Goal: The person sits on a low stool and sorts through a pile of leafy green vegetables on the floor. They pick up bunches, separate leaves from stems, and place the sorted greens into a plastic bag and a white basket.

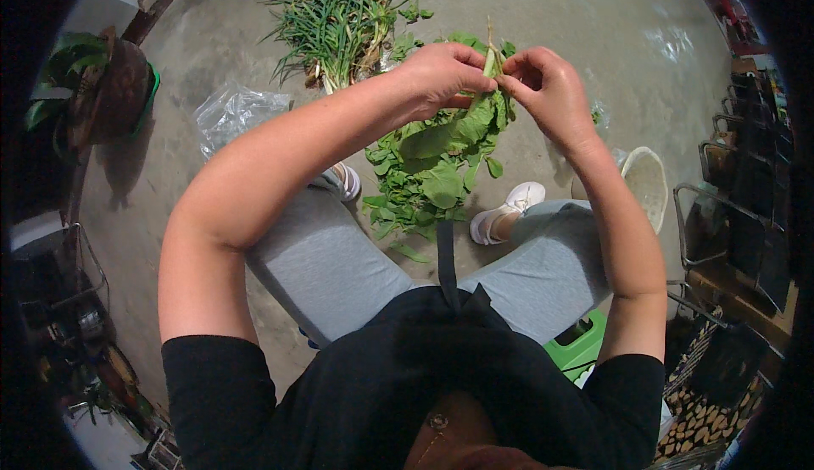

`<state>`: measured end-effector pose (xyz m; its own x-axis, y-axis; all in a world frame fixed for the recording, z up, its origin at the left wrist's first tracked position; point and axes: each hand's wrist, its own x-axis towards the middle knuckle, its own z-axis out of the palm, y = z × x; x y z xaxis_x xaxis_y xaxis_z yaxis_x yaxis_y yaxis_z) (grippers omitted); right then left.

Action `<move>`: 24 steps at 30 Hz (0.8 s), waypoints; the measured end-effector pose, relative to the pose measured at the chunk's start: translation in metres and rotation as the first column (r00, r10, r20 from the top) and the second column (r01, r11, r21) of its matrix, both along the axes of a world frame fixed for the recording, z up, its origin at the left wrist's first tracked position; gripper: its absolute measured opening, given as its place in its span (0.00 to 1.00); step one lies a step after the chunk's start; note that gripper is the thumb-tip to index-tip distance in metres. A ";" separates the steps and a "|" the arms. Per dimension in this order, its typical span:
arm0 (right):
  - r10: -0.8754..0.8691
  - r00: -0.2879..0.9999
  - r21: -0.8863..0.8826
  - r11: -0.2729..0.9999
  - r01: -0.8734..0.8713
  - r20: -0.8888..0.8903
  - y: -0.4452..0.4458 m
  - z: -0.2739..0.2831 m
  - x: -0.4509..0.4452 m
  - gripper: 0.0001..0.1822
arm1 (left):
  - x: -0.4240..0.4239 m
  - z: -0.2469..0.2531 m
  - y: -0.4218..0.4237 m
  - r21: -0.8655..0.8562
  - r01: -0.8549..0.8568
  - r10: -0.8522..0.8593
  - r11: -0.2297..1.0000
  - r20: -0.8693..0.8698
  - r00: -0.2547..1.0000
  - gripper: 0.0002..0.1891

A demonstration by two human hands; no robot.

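Note:
My left hand [445,79] is closed around the stem of a leafy green plant [475,117], whose thin root end points away from me. My right hand [544,92] pinches the same plant near its base, thumb and forefinger together at the stem. Its broad leaves hang down over a pile of loose green leaves [407,200] lying on the concrete floor between my feet. Beyond my left forearm lies a bunch of green onions [340,28] with white bulbs and roots, partly hidden by the arm.
A clear plastic bag [235,114] lies left of the leaves. A pale basket [645,184] stands beyond my right forearm. At the left is a potted plant [105,88]; metal-framed chairs [718,216] line the right side. Part of a green plastic stool [582,343] shows beneath me.

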<state>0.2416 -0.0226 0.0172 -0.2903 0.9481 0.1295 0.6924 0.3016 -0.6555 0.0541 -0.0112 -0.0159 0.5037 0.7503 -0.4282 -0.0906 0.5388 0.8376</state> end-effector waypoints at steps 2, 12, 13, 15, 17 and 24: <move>0.014 0.999 0.019 1.000 -0.015 0.030 0.000 0.000 -0.003 0.09 | -0.001 -0.002 0.000 -0.001 -0.050 0.050 0.999 0.015 0.999 0.15; -0.010 0.973 -0.231 0.972 -0.045 -0.232 0.012 -0.020 0.015 0.08 | 0.000 0.007 0.001 0.080 0.064 -0.063 0.995 -0.011 0.998 0.20; -0.011 0.971 -0.246 0.968 -0.050 -0.241 0.011 -0.019 0.016 0.08 | 0.000 0.006 0.001 0.067 0.050 -0.049 0.996 -0.013 0.999 0.19; -0.013 0.966 -0.277 0.959 -0.062 -0.259 0.008 -0.013 0.015 0.08 | 0.002 0.002 0.002 0.042 0.022 -0.022 0.999 -0.019 1.000 0.19; 0.046 0.981 -0.232 0.969 -0.090 -0.186 0.007 -0.012 0.015 0.08 | 0.001 0.002 0.004 0.085 0.049 -0.042 0.995 -0.084 0.996 0.18; 0.127 0.973 -0.204 0.965 -0.166 -0.192 0.007 -0.013 0.010 0.06 | 0.005 0.000 0.000 0.141 0.029 -0.018 0.990 -0.078 0.997 0.16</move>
<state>0.2511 -0.0159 0.0044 -0.4190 0.9079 -0.0131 0.5191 0.2277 -0.8238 0.0587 -0.0117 -0.0155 0.4920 0.7945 -0.3559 -0.0122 0.4150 0.9097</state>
